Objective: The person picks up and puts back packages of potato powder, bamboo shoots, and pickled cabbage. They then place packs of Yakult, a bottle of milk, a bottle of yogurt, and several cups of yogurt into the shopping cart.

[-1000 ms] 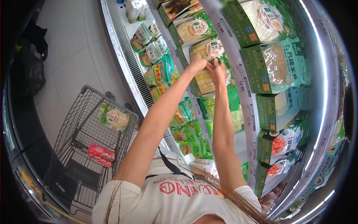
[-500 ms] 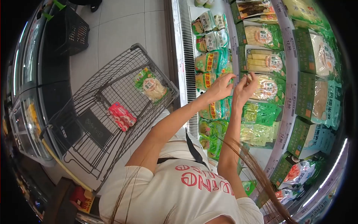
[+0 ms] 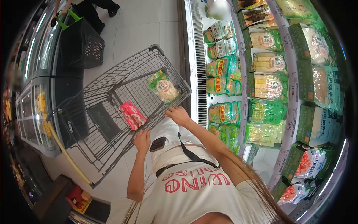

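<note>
Chilled shelves (image 3: pixel 242 86) line your right. Your cart (image 3: pixel 151 47) angles beside them, front corner near the shelf edge, tile floor (image 3: pixel 140 26) open past its far rim. Inside: green-and-white pack (image 3: pixel 165 88) toward the front end; smaller pink pack (image 3: pixel 132 115) nearer the middle, by your side's rim. Bare wire shows between them. Your right hand (image 3: pixel 179 116), fingers bent and close together, is at the near rim; left hand (image 3: pixel 142 140), fingers loosely curled, sits farther back beside it. Contact: can't tell. Neither hand holds a pack.
</note>
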The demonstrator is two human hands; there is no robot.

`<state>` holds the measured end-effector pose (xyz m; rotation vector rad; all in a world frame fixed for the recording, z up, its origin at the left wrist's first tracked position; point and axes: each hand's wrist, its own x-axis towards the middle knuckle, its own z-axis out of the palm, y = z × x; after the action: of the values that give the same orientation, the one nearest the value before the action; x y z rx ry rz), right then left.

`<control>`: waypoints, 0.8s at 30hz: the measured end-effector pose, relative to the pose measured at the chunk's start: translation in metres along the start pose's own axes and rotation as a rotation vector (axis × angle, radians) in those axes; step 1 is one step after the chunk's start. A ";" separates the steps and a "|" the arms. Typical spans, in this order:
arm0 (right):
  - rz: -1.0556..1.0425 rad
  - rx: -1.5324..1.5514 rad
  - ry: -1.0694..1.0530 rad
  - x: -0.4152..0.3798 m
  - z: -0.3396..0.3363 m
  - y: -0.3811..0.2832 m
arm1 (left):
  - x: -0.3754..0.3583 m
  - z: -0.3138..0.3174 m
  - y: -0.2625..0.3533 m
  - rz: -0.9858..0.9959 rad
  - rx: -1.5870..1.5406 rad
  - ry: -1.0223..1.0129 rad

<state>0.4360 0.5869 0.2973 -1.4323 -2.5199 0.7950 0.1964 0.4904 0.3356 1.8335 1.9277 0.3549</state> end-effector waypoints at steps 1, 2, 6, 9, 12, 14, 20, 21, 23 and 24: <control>0.005 -0.018 0.027 -0.002 -0.001 -0.002 | -0.001 0.006 0.001 0.014 0.082 0.047; 0.008 -0.040 0.056 -0.001 -0.004 -0.001 | 0.001 0.016 -0.004 0.045 0.063 0.129; 0.061 -0.097 0.134 0.005 -0.008 0.000 | 0.014 0.013 0.004 0.027 0.088 0.080; 0.084 -0.112 0.169 0.025 -0.018 0.017 | 0.030 0.031 0.008 -0.050 0.090 0.097; 0.155 -0.140 0.135 0.054 -0.037 0.033 | 0.065 0.029 0.029 -0.088 0.077 0.069; 0.163 -0.156 0.101 0.075 -0.055 0.046 | 0.092 0.025 0.044 -0.100 0.075 0.061; 0.175 -0.193 0.072 0.136 -0.091 0.094 | 0.170 0.025 0.078 -0.180 0.068 0.096; 0.204 -0.179 0.078 0.147 -0.092 0.101 | 0.185 0.026 0.085 -0.162 0.067 0.100; 0.258 -0.137 0.077 0.164 -0.100 0.110 | 0.214 0.029 0.085 -0.129 0.074 0.086; 0.280 -0.116 0.052 0.159 -0.091 0.101 | 0.203 0.033 0.081 -0.165 0.058 0.076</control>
<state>0.4596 0.7946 0.3017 -1.8471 -2.3939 0.6485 0.2813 0.6941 0.3164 1.7037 2.1456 0.3217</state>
